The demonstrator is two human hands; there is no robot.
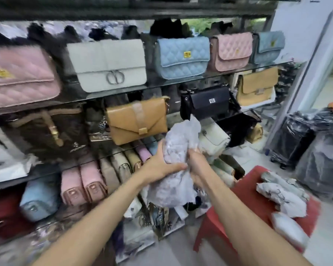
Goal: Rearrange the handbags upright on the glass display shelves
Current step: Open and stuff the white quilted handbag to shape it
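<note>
Left hand [162,164] wraps curled fingers round a wrapped bag [176,160], crinkly translucent plastic over a pale lumpy shape. Right hand [195,166] pinches its lower right side. Just beyond the fingers, a smooth tan envelope bag [136,121] stands upright on the glass shelf [200,81].

the top glass shelf [219,74] carries five bags: two pink, two blue, one grey [108,64]. two tan bags [137,121] and one black bag [210,103] stand below, and one red stool [244,191] holds three wrapped bundles.
</note>
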